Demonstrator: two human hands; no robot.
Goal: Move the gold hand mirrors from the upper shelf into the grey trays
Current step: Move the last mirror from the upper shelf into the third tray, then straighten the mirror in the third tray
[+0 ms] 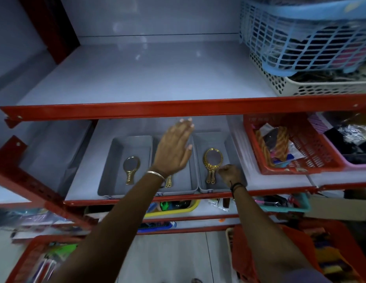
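Note:
Three grey trays stand side by side on the lower shelf. The left tray (114, 160) holds a gold hand mirror (131, 168). In the right tray (229, 144) lies an ornate gold mirror (211, 162). The middle tray (190, 180) is mostly hidden by my left hand (174, 150); only a gold handle (168, 181) shows below my wrist. My left hand hovers flat above it with fingers spread, holding nothing. My right hand (230, 174) is curled in a loose fist beside the right mirror's handle, apparently not gripping it. The upper shelf (147, 78) shows no mirrors.
A red shelf rail (178, 109) runs just above my left fingertips. A blue basket (300, 37) sits on a white perforated one (321, 86) on the upper shelf, right. A red basket (290, 148) stands right of the trays. Cluttered baskets fill the shelves below.

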